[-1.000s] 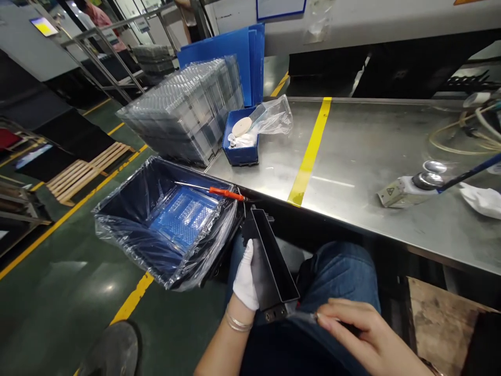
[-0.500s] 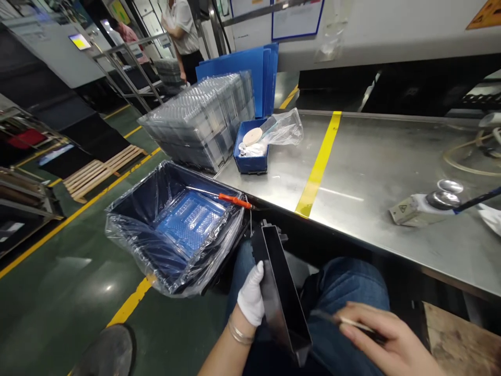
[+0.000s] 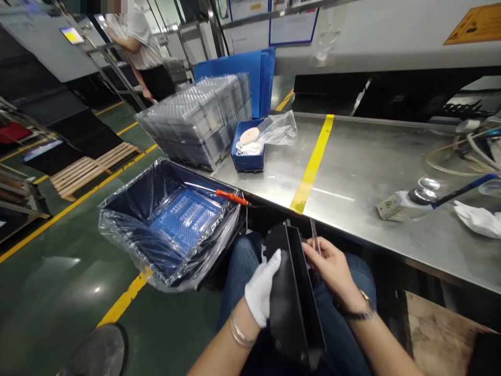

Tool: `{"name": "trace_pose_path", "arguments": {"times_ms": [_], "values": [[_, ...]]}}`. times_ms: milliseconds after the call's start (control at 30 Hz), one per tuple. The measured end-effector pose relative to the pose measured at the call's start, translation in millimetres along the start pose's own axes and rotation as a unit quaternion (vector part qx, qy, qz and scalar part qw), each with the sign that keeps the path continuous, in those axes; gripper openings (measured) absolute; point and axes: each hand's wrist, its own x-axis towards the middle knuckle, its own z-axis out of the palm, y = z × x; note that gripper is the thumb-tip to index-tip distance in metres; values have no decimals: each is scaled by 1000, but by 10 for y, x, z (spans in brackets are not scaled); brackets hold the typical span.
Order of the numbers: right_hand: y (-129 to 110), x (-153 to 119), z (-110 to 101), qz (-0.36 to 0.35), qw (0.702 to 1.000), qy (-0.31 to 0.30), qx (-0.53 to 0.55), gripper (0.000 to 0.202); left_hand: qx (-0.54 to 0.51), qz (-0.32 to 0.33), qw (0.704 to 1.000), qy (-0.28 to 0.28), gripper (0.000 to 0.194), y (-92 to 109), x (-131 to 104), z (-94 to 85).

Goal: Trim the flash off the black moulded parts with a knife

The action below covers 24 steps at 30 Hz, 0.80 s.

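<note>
A white-gloved left hand (image 3: 261, 292) grips the side of a long black tray (image 3: 293, 292) held over the lap, just below the steel table's near edge (image 3: 352, 230). The bare right hand (image 3: 331, 269) pinches a thin blade (image 3: 313, 236) at the tray's far rim. A plastic-lined bin (image 3: 168, 224) sits beside the table's corner.

The left hand (image 3: 261, 293) — gloved in white — curls its fingers upward in a grip, forearm coming in from the near edge. The bare right hand (image 3: 331, 269) sits just right of it, fingers pinched, wrist bent.
</note>
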Motion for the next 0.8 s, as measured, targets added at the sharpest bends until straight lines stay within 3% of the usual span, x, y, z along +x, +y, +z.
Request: {"name": "trace_pose_path", "arguments": {"times_ms": [33, 167, 333, 500, 567, 700, 800], "values": [[77, 49, -22, 38, 999, -15, 24, 52, 28, 20, 999, 34, 39, 54, -35, 76], [369, 156, -59, 160, 980, -45, 113, 40, 73, 87, 993, 22, 35, 159, -48, 277], [514, 130, -50, 196, 969, -24, 150, 32, 126, 124, 984, 10, 34, 85, 77, 234], [294, 48, -50, 98, 990, -13, 101, 60, 108, 99, 989, -38, 90, 9, 90, 45], [98, -17, -16, 32, 998, -1, 53, 61, 103, 81, 991, -40, 81, 2, 61, -12], [-301, -185, 137, -110, 992, 7, -69, 38, -14, -85, 995, -56, 58, 36, 6, -75], [-509, -279, 237, -189, 974, -48, -112, 37, -8, -66, 993, -97, 35, 87, -4, -63]]}}
